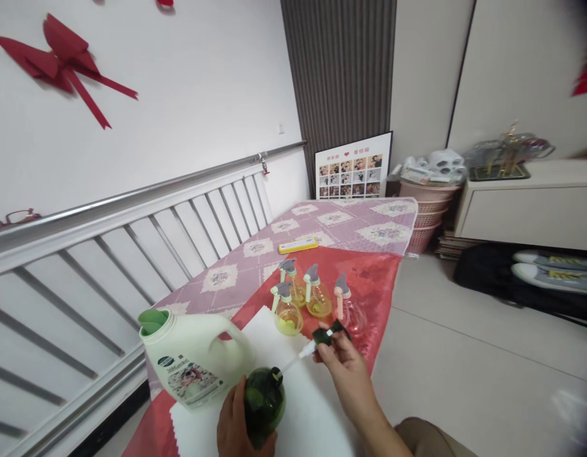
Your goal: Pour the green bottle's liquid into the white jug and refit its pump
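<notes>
Near the bottom of the view, my left hand (pixel 236 422) is wrapped round a round dark green bottle (pixel 263 409), its open neck tilted to the right. My right hand (pixel 344 365) grips a dark green spray head (pixel 332 332) with a white stem. From the stem a thin clear tube runs down to the bottle's neck, its end at or inside the opening. Several small spray bottles stand just beyond: clear ones with yellowish liquid (pixel 318 306) and a pink one (pixel 351 314). Left of my hands is a large pale green jug (pixel 198 355), its cap off.
White sheets (pixel 303 387) and a red cloth (pixel 369 273) cover part of the table's purple patterned cloth (pixel 360 231). A yellow box (pixel 297 245) lies further back. A white railing (pixel 131 266) runs along the left; pink baskets (pixel 424 219) stand beyond the table.
</notes>
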### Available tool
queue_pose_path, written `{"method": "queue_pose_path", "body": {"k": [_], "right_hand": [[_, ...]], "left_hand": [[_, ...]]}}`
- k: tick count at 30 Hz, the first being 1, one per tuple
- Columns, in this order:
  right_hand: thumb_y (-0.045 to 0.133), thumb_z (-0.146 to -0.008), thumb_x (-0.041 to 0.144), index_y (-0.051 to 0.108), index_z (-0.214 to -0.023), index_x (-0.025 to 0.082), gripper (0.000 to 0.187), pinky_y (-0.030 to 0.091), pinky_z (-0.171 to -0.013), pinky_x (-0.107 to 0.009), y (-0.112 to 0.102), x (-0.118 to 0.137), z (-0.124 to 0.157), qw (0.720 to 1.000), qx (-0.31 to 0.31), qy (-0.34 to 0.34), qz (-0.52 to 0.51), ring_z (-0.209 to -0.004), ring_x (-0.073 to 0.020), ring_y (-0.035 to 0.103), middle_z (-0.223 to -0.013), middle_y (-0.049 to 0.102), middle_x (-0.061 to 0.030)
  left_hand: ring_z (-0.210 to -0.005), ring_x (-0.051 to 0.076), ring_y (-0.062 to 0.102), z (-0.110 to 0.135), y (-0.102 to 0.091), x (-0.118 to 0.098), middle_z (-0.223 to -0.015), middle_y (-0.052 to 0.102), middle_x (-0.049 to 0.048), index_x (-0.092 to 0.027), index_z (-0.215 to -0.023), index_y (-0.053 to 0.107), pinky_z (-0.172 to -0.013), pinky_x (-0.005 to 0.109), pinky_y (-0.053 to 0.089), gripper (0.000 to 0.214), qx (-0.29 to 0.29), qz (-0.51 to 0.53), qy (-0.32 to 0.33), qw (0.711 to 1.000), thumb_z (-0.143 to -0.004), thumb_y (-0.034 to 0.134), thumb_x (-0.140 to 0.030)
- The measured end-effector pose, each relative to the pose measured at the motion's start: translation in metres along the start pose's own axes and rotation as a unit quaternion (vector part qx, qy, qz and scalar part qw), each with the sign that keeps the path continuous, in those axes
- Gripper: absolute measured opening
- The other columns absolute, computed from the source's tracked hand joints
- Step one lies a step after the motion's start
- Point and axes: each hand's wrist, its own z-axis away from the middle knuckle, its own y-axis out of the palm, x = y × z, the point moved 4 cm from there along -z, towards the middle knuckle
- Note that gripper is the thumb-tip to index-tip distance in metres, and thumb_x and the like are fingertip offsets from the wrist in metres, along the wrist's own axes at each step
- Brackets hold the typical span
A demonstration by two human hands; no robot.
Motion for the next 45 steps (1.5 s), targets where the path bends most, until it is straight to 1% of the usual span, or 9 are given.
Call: {"method": "queue_pose_path", "body": {"k": [4, 8, 13, 17, 25, 29, 32, 39, 45], "right_hand": [[0.093, -0.056, 0.054, 0.078, -0.103, 0.026, 0.057, 0.056, -0.074, -0.036, 0.011, -0.009, 0.009, 0.997, 0.067, 0.017, 0.032, -0.076, -0.0202, 0.067, -0.092, 0.080, -0.0043], [0.087, -0.064, 0.057, 0.075, -0.114, 0.028, 0.058, 0.053, -0.083, -0.039, 0.020, -0.013, 0.020, 0.978, 0.176, 0.048, 0.101, -0.086, -0.0223, 0.068, -0.110, 0.080, -0.0079], [0.079, -0.073, 0.041, 0.072, -0.120, 0.026, 0.050, 0.050, -0.085, -0.040, 0.025, -0.006, 0.028, 0.949, 0.251, 0.063, 0.180, -0.082, -0.0197, 0.064, -0.121, 0.077, -0.0091], [0.072, -0.075, 0.030, 0.071, -0.121, 0.024, 0.046, 0.049, -0.086, -0.039, 0.029, 0.000, 0.031, 0.937, 0.272, 0.057, 0.213, -0.085, -0.0200, 0.063, -0.122, 0.075, -0.0090], [0.070, -0.071, 0.032, 0.071, -0.119, 0.020, 0.049, 0.047, -0.082, -0.040, 0.029, 0.002, 0.031, 0.924, 0.286, 0.070, 0.244, -0.074, -0.0173, 0.054, -0.119, 0.075, -0.0106], [0.073, -0.068, 0.033, 0.072, -0.114, 0.019, 0.048, 0.047, -0.083, -0.040, 0.026, -0.001, 0.028, 0.932, 0.267, 0.061, 0.236, -0.078, -0.0192, 0.056, -0.117, 0.076, -0.0115], [0.073, -0.071, 0.034, 0.071, -0.116, 0.020, 0.048, 0.047, -0.083, -0.039, 0.025, -0.002, 0.028, 0.932, 0.276, 0.061, 0.226, -0.078, -0.0189, 0.057, -0.118, 0.075, -0.0109], [0.066, -0.081, 0.032, 0.068, -0.124, 0.022, 0.044, 0.049, -0.082, -0.038, 0.018, 0.001, 0.026, 0.903, 0.331, 0.061, 0.267, -0.081, -0.0187, 0.060, -0.120, 0.073, -0.0096], [0.063, -0.082, 0.028, 0.068, -0.124, 0.021, 0.043, 0.050, -0.086, -0.039, 0.021, 0.009, 0.029, 0.889, 0.349, 0.051, 0.293, -0.093, -0.0228, 0.065, -0.120, 0.073, -0.0089]], "left_hand": [[-0.131, 0.045, 0.056, 0.001, 0.006, -0.002, -0.135, 0.060, 0.0253, -0.012, -0.140, 0.044, -0.109, 0.058, 0.047, 0.092, 0.012, 0.001, -0.013, 1.000, -0.051, 0.066, -0.024], [-0.132, 0.045, 0.054, 0.003, 0.010, -0.011, -0.138, 0.058, 0.0262, -0.011, -0.141, 0.042, -0.112, 0.060, 0.043, 0.093, 0.022, 0.001, -0.014, 1.000, -0.051, 0.065, -0.022], [-0.132, 0.043, 0.053, 0.001, 0.006, -0.023, -0.138, 0.057, 0.0245, -0.014, -0.142, 0.041, -0.111, 0.059, 0.043, 0.093, 0.002, -0.017, 0.033, 0.999, -0.054, 0.065, -0.022], [-0.128, 0.039, 0.056, -0.001, 0.002, -0.027, -0.136, 0.059, 0.0221, -0.014, -0.143, 0.041, -0.106, 0.056, 0.049, 0.090, -0.015, -0.056, 0.066, 0.996, -0.057, 0.064, -0.020], [-0.128, 0.040, 0.055, -0.002, -0.005, -0.034, -0.136, 0.059, 0.0215, -0.014, -0.141, 0.046, -0.108, 0.057, 0.047, 0.088, 0.012, -0.093, 0.056, 0.994, -0.055, 0.065, -0.020], [-0.131, 0.040, 0.054, 0.000, 0.000, -0.034, -0.138, 0.058, 0.0214, -0.014, -0.141, 0.045, -0.112, 0.055, 0.045, 0.092, 0.042, -0.069, 0.018, 0.997, -0.052, 0.066, -0.019], [-0.135, 0.038, 0.052, 0.003, 0.006, -0.032, -0.141, 0.057, 0.0208, -0.012, -0.143, 0.043, -0.115, 0.053, 0.043, 0.096, 0.069, -0.037, -0.011, 0.997, -0.050, 0.066, -0.019], [-0.138, 0.035, 0.052, 0.008, 0.019, -0.029, -0.146, 0.054, 0.0207, -0.013, -0.146, 0.034, -0.116, 0.048, 0.045, 0.103, 0.132, 0.027, -0.045, 0.990, -0.048, 0.066, -0.017], [-0.139, 0.035, 0.052, 0.009, 0.019, -0.027, -0.148, 0.053, 0.0228, -0.009, -0.146, 0.033, -0.119, 0.046, 0.043, 0.103, 0.156, 0.042, -0.052, 0.985, -0.048, 0.064, -0.019]]}}
